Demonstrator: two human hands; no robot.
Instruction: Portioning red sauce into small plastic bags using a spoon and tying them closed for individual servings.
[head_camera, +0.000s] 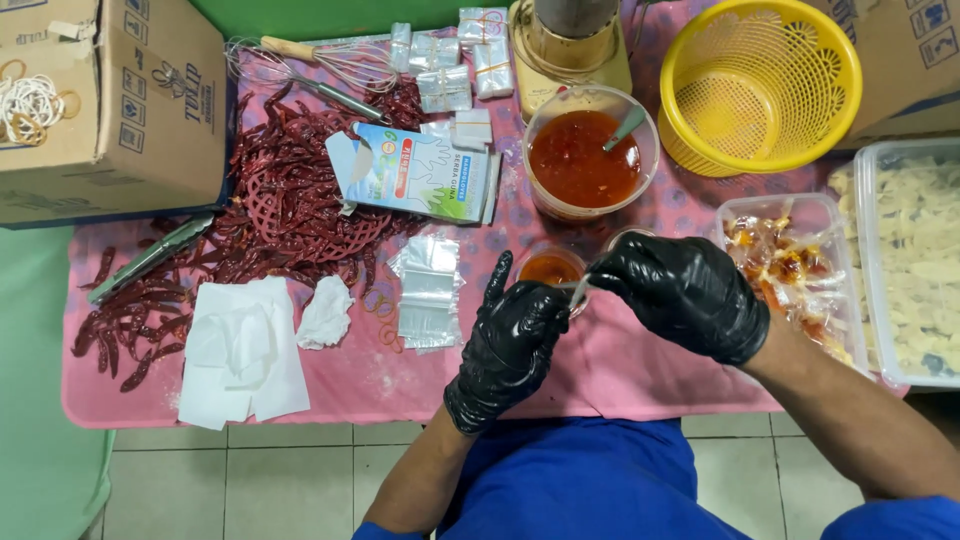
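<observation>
Head view, looking straight down at the bench (620, 375), which is covered in pink cloth.

Nearest: both hands in black gloves, meeting at the middle of the bench edge. Left hand (510, 340) curls around the near side of a small clear cup (550, 268) of orange-red sauce, index finger sticking up along the cup's left side. Right hand (685, 295) is closed in a pinch on a thin spoon handle (580, 290); the handle's long axis runs from that hand leftward and slightly down, toward the cup. The cup lies just left of the right hand and just beyond the left palm, so the left hand touches it and the right hand reaches it only through the spoon. Whether the spoon tip sits inside the cup I cannot tell.

Left of the hands: a stack of small clear plastic bags (428, 290), crumpled white tissue (325, 312), flat white paper (240, 350).

Right: a clear tray of wrapped orange pieces (790, 260), beside a larger tray of pale pieces (915, 250).

Farther: a big round tub of red sauce (585, 160) with a spoon in it, directly beyond the cup. Dried red chillies (280, 170) spread to the left, metal tongs (150, 258), a whisk (320, 60), a yellow basket (760, 80), a cardboard box (110, 100).
</observation>
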